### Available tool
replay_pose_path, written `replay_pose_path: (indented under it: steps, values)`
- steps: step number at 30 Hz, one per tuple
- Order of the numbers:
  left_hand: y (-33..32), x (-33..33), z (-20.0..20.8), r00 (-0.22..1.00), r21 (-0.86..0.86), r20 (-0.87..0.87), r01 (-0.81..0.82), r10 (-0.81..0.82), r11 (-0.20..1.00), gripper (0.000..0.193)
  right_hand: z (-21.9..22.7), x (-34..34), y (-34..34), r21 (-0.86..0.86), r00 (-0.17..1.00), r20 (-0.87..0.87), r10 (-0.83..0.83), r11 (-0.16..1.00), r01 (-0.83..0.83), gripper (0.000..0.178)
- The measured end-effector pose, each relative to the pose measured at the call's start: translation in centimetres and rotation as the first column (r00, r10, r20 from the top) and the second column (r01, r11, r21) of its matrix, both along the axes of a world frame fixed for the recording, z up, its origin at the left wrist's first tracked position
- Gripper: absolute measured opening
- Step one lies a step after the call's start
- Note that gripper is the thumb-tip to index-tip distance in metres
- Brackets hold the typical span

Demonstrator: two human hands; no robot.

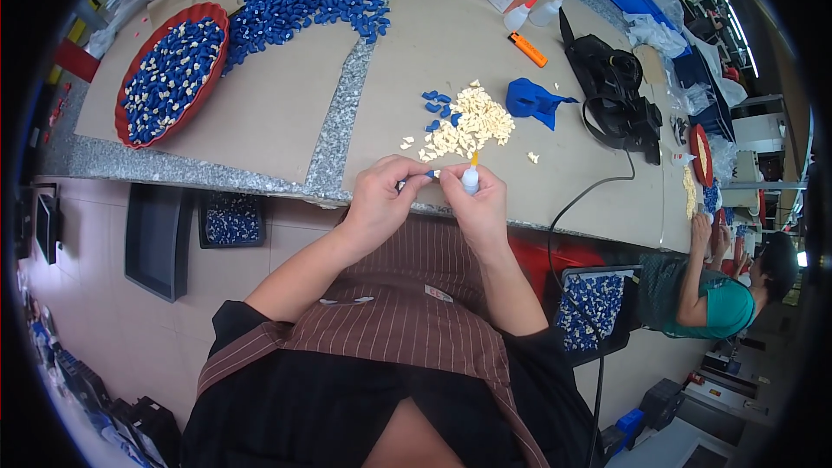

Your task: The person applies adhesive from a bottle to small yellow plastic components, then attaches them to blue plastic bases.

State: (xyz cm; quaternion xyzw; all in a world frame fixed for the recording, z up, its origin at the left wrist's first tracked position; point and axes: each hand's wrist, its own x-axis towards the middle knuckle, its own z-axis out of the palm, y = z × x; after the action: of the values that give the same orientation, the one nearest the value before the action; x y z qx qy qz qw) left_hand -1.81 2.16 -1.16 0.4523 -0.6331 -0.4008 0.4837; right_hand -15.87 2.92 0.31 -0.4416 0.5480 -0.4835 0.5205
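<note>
Speckled grey bench (336, 126), topped with brown cardboard (277, 104), stretching out beyond the left fingers (406, 166) and right fingers (453, 187), with tiled floor (212, 282) below its near edge. Seems to be at the step of joining a cream piece (437, 173) to a blue piece (430, 174), probably with adhesive from a bottle. Pinches the blue piece between left thumb and fingertip, closed down to its small width, near the bench's front edge. Wraps the right fingers, mostly closed, around a white squeeze bottle (471, 181), yellow nozzle (475, 158) pointing away from the body, thumb tip next to the cream piece at the blue one's right end; cannot tell whether bonded or merely touching. Calls next, on this reading, for a firm left pinch, careful lining-up and light pressure, with the nozzle clear of the outer faces. Looks short, rounded and deep blue where not hidden by the left fingertips, with pale cream showing at one end. Matches in colour the few blue pieces (432, 107) beside a cream heap (481, 117) just beyond the fingers, and the larger blue heap (303, 4) farther off to the left, beside a red scalloped tray (223, 26) of mixed blue-and-cream parts.
</note>
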Motion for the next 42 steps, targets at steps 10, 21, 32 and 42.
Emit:
replay_pose_path:
  steps: [10, 21, 32, 42]
  values:
    - [-0.2, 0.7, 0.0, 0.999, -0.045, -0.012, 0.029, -0.03, 0.999, 0.009, 0.2, 1.1, -0.3, 0.015, 1.0, 0.019, 0.016, 1.0, -0.016, 0.004]
    - [-8.3, 17.3, 7.0, 0.699, -0.45, 0.093, -0.605, 0.709, 0.657, 0.018, -0.3, -0.7, 0.3, -0.062, 0.988, 0.129, -0.09, 0.993, 0.099, 0.016]
    - [-10.4, 10.5, 5.0, 0.828, -0.393, 0.488, -0.074, 0.276, 0.916, 0.016, -0.3, -0.8, 0.1, -0.096, 0.954, 0.301, 0.003, 0.995, 0.027, 0.021]
    - [-12.2, -0.9, 1.5, 0.735, -0.284, 0.6, 0.564, -0.315, 0.775, 0.011, -0.6, -1.5, 0.3, -0.096, 0.927, 0.375, -0.01, 0.994, 0.049, 0.02]
